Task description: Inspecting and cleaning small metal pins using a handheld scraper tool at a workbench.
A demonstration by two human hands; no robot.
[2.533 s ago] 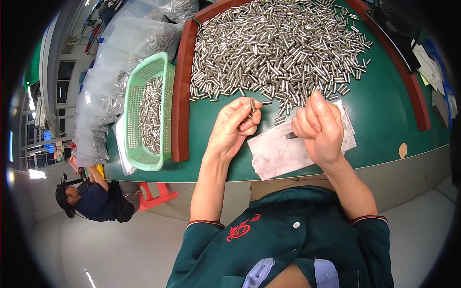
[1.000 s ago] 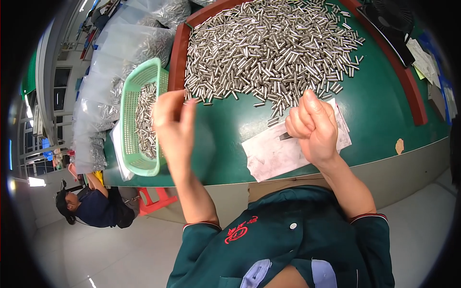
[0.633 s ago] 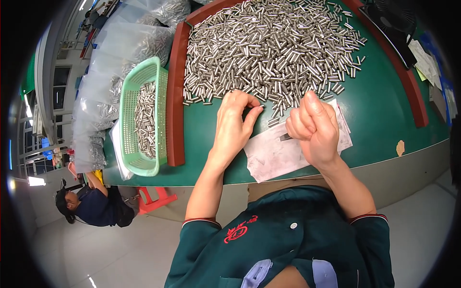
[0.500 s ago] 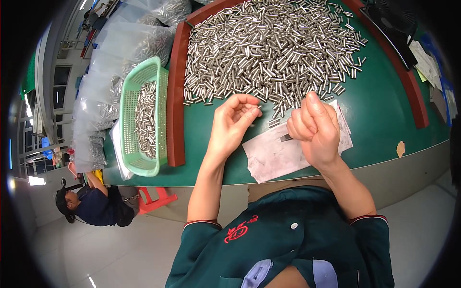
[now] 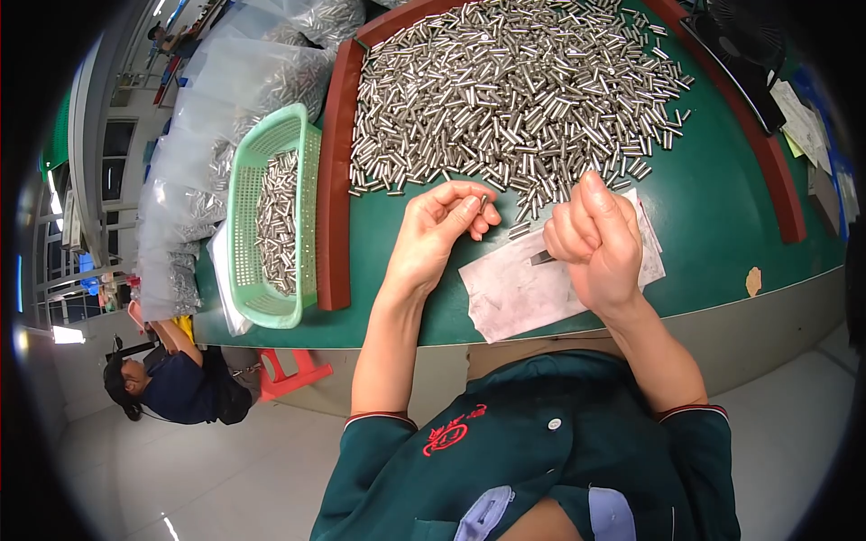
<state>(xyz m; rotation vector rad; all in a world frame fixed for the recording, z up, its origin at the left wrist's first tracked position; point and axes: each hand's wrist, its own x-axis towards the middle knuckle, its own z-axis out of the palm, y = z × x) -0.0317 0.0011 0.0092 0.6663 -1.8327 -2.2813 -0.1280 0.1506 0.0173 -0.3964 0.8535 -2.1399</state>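
Metal pins [image 5: 514, 90] mostly lie heaped on the green desk [image 5: 722, 207], fewer in the basket [image 5: 271, 216]; left hand [image 5: 442, 225] pinches one, right hand [image 5: 595, 239] grips a small tool.

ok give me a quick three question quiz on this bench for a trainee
1. True or false: the left hand pinches one metal pin between its fingertips.
2. Where is the green basket? A) left of the red rail B) on the paper C) under the right hand
3. Fill in: the pile of pins lies on a ____ mat.

Key: 1 true; 2 A; 3 green
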